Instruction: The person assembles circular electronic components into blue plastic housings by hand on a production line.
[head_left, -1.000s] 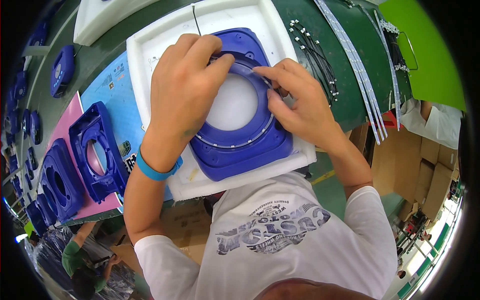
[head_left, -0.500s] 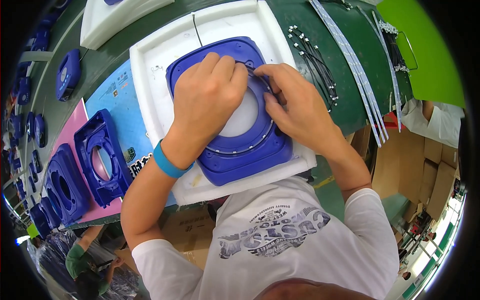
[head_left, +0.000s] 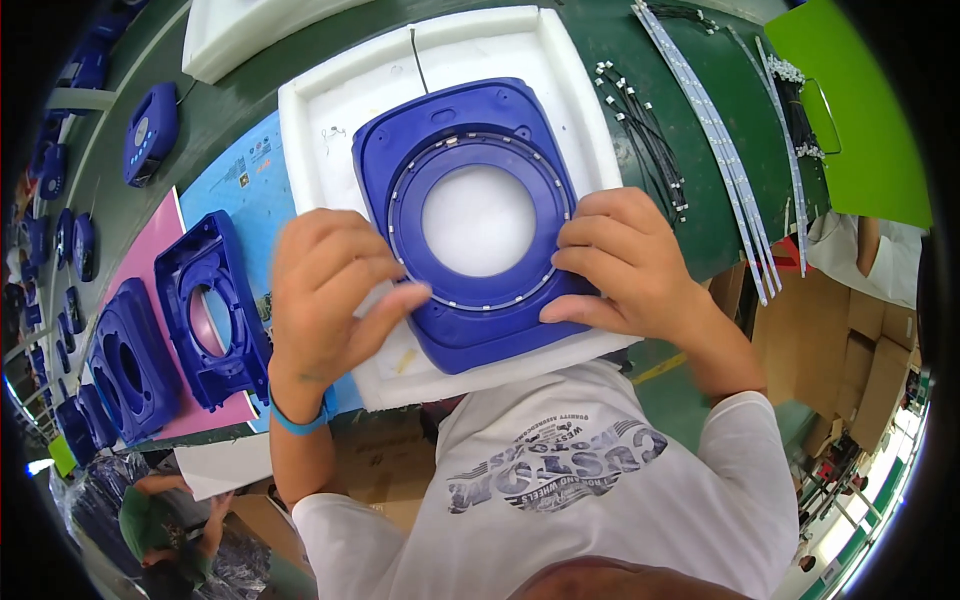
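Observation:
A blue plastic housing (head_left: 455, 345) with a large round opening lies in a white foam tray (head_left: 310, 170). Around the opening's recessed ring runs an LED strip (head_left: 487, 307) dotted with small white pieces. My left hand (head_left: 340, 290), slightly blurred, is over the housing's left edge with thumb and fingers apart and nothing between them. At the right side, my right hand (head_left: 635, 265) rests its fingertips near the strip, its thumb spread apart over the lower right of the housing.
Black cables with white connectors (head_left: 640, 130) and long LED strips (head_left: 715, 140) lie to the right on the green table. More blue housings (head_left: 210, 310) stand at left on a pink and blue sheet. Other people work at lower left and far right.
Both hands have come away from the upper part of the ring, the left moving left and down, the right moving down along the edge. The strip's upper stretch now shows.

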